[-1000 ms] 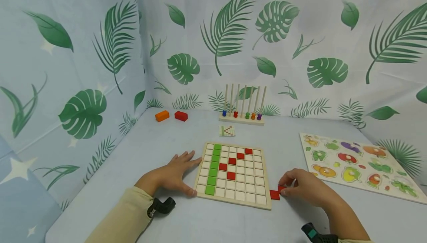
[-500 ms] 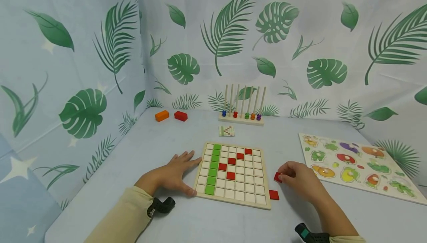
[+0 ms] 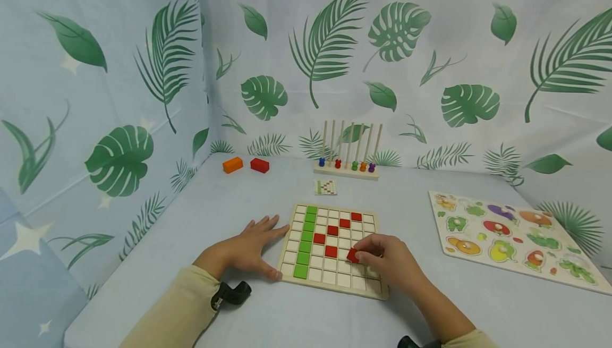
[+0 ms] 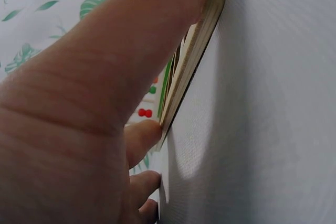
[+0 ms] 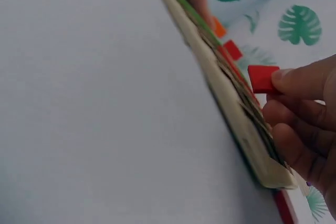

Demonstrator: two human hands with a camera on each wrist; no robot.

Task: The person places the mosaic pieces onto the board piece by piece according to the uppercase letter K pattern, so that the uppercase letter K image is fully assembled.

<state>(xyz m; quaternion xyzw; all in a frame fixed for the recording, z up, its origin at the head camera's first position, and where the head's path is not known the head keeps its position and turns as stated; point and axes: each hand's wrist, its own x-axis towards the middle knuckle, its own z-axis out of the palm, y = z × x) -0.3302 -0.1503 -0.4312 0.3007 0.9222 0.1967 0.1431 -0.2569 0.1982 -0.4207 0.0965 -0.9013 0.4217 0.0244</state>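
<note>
A wooden grid board (image 3: 334, 285) lies on the table, with a green column of tiles (image 3: 305, 242) at its left and several red tiles (image 3: 331, 231) in a diagonal. My right hand (image 3: 382, 260) pinches a small red tile (image 3: 353, 255) just above the board's lower middle squares; the tile (image 5: 262, 78) shows at my fingertips in the right wrist view. My left hand (image 3: 248, 249) lies flat on the table, fingers straight, pressing against the board's left edge (image 4: 194, 56). A second red tile (image 5: 283, 208) peeks out beside the board's near corner.
An orange block (image 3: 232, 165) and a red block (image 3: 260, 165) sit at the back left. A peg rack with coloured beads (image 3: 348, 167) stands at the back, a small pattern card (image 3: 325, 187) before it. A fruit puzzle board (image 3: 513, 231) lies to the right.
My right hand lifted one red tile from the table right of the board and carried it left over the board. The left hand stayed put.
</note>
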